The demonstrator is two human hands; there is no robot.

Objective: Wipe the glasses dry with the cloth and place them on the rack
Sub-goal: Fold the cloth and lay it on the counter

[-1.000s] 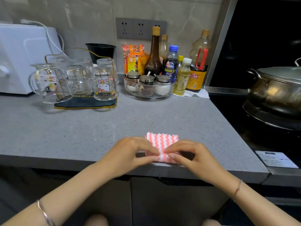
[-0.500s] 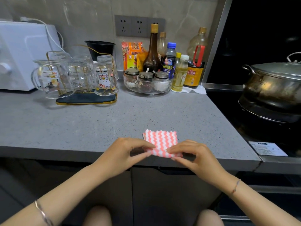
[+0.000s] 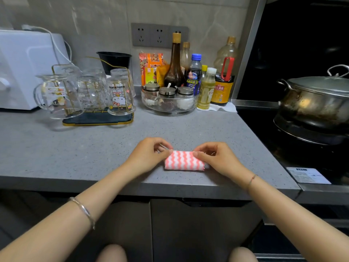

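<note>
On rack (image 3: 94, 119), glasses (image 3: 120, 95) inverted (one cartoon-printed); left hand (image 3: 149, 156), right hand (image 3: 218, 160), each grip pinching folded cloth (image 3: 184, 162).

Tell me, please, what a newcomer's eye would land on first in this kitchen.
The pink-and-white wavy cloth stands out near the front edge of the counter, pinched at its ends by the left grip and right grip. Next, the upturned glasses on the gold rack at back left, and the lidded pot at right.
</note>
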